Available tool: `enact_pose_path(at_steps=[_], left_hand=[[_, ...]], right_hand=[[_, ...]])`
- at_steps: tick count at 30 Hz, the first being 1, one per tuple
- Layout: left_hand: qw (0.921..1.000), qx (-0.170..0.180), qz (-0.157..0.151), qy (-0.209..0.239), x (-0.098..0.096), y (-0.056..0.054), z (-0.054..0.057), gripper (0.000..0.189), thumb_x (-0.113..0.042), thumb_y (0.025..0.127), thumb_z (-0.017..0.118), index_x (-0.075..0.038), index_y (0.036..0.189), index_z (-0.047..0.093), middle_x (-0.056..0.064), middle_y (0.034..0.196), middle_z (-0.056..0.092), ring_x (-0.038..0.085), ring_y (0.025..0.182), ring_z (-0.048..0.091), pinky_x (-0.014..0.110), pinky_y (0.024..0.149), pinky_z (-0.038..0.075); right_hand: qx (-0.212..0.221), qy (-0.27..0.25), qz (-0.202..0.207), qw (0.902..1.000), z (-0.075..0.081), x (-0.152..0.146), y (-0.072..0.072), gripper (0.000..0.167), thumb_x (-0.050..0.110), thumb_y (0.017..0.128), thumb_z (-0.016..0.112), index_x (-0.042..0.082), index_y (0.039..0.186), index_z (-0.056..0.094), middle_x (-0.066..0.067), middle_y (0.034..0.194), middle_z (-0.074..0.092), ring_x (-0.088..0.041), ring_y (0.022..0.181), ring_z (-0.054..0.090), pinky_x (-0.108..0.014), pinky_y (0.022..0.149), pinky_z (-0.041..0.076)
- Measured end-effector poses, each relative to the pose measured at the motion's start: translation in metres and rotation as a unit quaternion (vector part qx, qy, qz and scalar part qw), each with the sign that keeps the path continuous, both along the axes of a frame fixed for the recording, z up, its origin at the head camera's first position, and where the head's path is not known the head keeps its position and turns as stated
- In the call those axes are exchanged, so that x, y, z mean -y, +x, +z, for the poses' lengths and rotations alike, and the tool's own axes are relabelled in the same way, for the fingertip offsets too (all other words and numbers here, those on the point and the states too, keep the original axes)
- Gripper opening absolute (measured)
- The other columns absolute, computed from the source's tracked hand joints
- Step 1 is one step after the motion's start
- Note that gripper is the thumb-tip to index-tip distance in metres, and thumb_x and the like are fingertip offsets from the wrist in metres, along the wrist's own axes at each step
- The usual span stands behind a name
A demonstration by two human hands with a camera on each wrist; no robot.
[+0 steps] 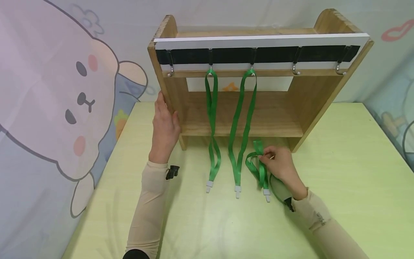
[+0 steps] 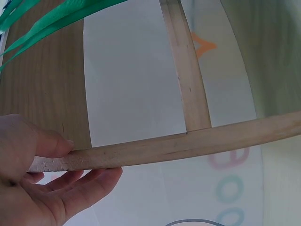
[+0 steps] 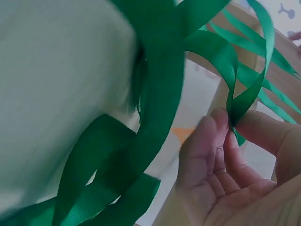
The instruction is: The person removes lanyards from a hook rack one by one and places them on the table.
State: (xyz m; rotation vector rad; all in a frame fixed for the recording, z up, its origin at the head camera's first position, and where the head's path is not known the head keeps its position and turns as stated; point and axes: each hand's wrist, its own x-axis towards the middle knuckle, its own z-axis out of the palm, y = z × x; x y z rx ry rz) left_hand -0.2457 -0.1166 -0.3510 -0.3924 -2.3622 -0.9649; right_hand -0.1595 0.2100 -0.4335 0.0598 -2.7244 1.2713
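My left hand (image 1: 165,129) grips the left side panel of a small wooden shelf (image 1: 275,118). In the left wrist view the thumb lies on the panel's inner side and the fingers (image 2: 96,188) on its outer side. Low in front of the shelf's right part, my right hand (image 1: 281,165) pinches a green lanyard (image 1: 257,145) between thumb and fingertips. Its strap droops in loops, with a pale clip (image 1: 266,193) at the bottom. Two more green lanyards, one on the left (image 1: 211,108) and one at the middle (image 1: 251,109), hang from hooks.
A white-edged black hook rail (image 1: 233,55) runs across the shelf's upper front. Bare hooks show at its left end (image 1: 170,66) and on the right (image 1: 295,66). The shelf stands on a pale yellow-green table (image 1: 210,230) before a cartoon-printed backdrop (image 1: 42,90).
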Motion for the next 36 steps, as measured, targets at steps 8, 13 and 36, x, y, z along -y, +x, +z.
enact_pose_path(at_steps=[8, 13, 36], left_hand=[[1.0000, 0.003, 0.003, -0.004, 0.001, -0.001, 0.000, 0.063, 0.007, 0.099, 0.053, 0.012, 0.151, 0.018, 0.034, 0.146, 0.035, 0.052, 0.126, 0.050, 0.058, 0.100, 0.048], [1.0000, 0.005, 0.004, -0.002, 0.002, 0.000, 0.000, 0.062, 0.007, 0.100, 0.053, 0.012, 0.151, 0.018, 0.034, 0.146, 0.035, 0.052, 0.125, 0.051, 0.057, 0.099, 0.050], [1.0000, -0.005, 0.001, -0.008, 0.002, -0.001, -0.001, 0.062, 0.008, 0.099, 0.053, 0.012, 0.151, 0.018, 0.034, 0.144, 0.037, 0.052, 0.121, 0.053, 0.058, 0.097, 0.051]], right_hand=[[0.034, 0.061, -0.015, 0.9975, -0.003, 0.005, 0.001, 0.011, 0.007, 0.092, 0.069, -0.003, 0.096, 0.071, -0.009, 0.079, 0.068, -0.021, 0.066, 0.059, -0.030, 0.054, 0.044], [0.056, 0.088, -0.017, 0.9944, -0.005, 0.006, 0.001, 0.009, 0.009, 0.092, 0.068, 0.001, 0.095, 0.071, -0.007, 0.078, 0.067, -0.022, 0.067, 0.059, -0.031, 0.052, 0.045], [0.076, 0.140, 0.010, 0.9871, 0.004, 0.006, 0.007, 0.022, 0.017, 0.096, 0.066, -0.002, 0.107, 0.070, -0.011, 0.085, 0.071, -0.025, 0.069, 0.063, -0.036, 0.051, 0.049]])
